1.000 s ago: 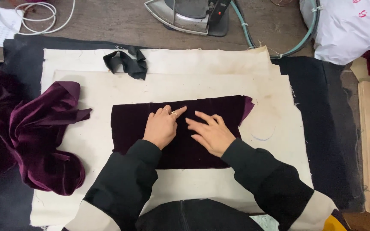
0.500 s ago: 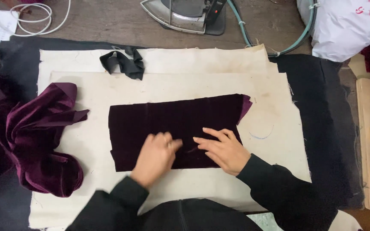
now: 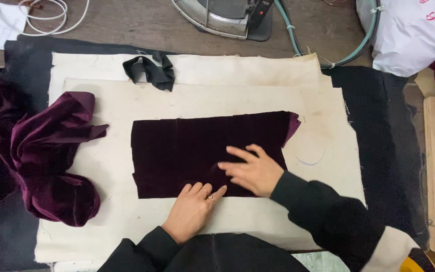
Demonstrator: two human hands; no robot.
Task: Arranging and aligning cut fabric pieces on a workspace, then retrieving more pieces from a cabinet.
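While flat, both hands [image 3: 227, 191] press velvet panel [image 3: 187, 146]

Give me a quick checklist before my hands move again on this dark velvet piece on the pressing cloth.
1. Velvet piece lying flat on cream cloth: ok.
2. Right corner unfolded: not ok, it is turned over.
3. Left hand at the near edge, fingers on the velvet: ok.
4. Right hand flat on the velvet: ok.
5. Iron parked off the cloth: ok.
6. Iron heat: cannot tell.
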